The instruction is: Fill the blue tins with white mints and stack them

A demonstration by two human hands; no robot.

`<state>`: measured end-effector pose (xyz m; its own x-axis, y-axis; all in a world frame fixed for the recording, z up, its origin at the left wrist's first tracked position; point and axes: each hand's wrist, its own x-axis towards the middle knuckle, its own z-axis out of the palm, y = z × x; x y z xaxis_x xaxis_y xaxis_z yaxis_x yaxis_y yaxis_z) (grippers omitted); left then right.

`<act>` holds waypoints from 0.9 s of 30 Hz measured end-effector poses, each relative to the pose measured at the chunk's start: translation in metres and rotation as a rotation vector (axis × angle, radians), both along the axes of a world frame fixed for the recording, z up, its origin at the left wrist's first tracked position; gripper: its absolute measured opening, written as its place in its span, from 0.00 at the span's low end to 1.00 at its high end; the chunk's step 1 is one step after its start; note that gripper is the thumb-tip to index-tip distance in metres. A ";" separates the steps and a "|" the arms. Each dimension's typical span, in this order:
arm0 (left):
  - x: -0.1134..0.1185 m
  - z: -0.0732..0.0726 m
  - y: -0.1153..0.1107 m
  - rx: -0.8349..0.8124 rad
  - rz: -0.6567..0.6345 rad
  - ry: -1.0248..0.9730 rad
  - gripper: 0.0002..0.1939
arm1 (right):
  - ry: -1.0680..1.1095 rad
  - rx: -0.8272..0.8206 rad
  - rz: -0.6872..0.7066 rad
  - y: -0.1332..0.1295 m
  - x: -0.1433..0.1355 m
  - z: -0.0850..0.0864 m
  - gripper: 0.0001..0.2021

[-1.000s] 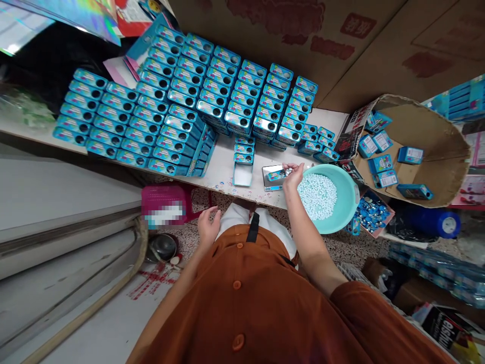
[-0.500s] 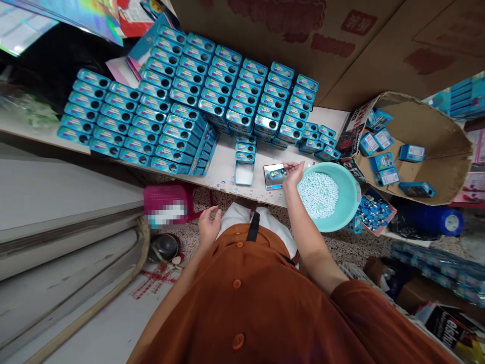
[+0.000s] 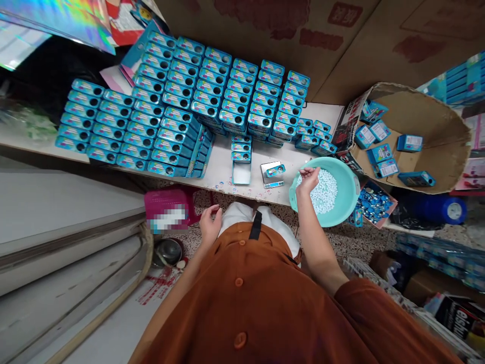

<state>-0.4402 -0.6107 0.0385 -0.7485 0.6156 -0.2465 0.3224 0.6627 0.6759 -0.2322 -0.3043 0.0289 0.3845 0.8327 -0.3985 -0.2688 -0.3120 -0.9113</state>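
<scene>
My right hand is over the turquoise basin, above the small white pellets in it. Its fingers are curled together, and whatever they may hold is hidden. Left of the basin, a small scale lies on the table with one blue tin on its plate. My left hand hangs beside my left thigh, fingers loosely apart and holding nothing. Behind the scale, a tray has a bare white front and a few blue tins at its back.
Rows of stacked blue tins fill the table's left and back. A cut-down cardboard box with several blue packs stands right, near a box of shiny lids. A pink stool stands below the table's edge.
My right hand has moved right, from beside the scale to over the pellets in the basin. The tin remains on the scale; my left hand has barely moved. The view has shifted slightly.
</scene>
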 end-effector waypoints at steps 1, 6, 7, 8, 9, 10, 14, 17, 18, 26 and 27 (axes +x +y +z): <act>0.001 -0.001 0.003 0.006 -0.009 0.001 0.15 | -0.051 0.000 -0.017 -0.004 0.015 -0.001 0.22; 0.011 -0.003 0.030 0.038 -0.148 0.040 0.14 | -0.325 -0.170 0.183 -0.032 0.089 -0.021 0.18; 0.013 -0.003 0.038 0.045 -0.198 0.051 0.13 | -0.367 -0.221 0.277 -0.038 0.101 -0.028 0.18; 0.014 -0.002 0.047 0.054 -0.249 0.064 0.13 | -0.413 -0.266 0.373 -0.045 0.111 -0.035 0.17; 0.015 -0.002 0.057 0.066 -0.300 0.077 0.13 | -0.464 -0.301 0.460 -0.051 0.120 -0.041 0.17; 0.016 -0.001 0.068 0.079 -0.350 0.092 0.12 | -0.519 -0.326 0.531 -0.057 0.127 -0.047 0.16; 0.023 0.006 0.124 0.127 -0.519 0.164 0.12 | -0.642 -0.339 0.642 -0.075 0.139 -0.058 0.16; 0.030 0.010 0.167 0.148 -0.633 0.224 0.13 | -0.661 -0.323 0.626 -0.082 0.137 -0.052 0.17; 0.033 0.010 0.180 0.150 -0.674 0.246 0.13 | -0.670 -0.312 0.622 -0.083 0.137 -0.048 0.17; 0.046 0.006 0.225 -0.039 -0.885 0.434 0.10 | -0.626 -0.260 0.557 -0.095 0.145 -0.033 0.17; 0.046 0.005 0.225 -0.057 -0.903 0.444 0.10 | -0.616 -0.259 0.541 -0.096 0.146 -0.033 0.17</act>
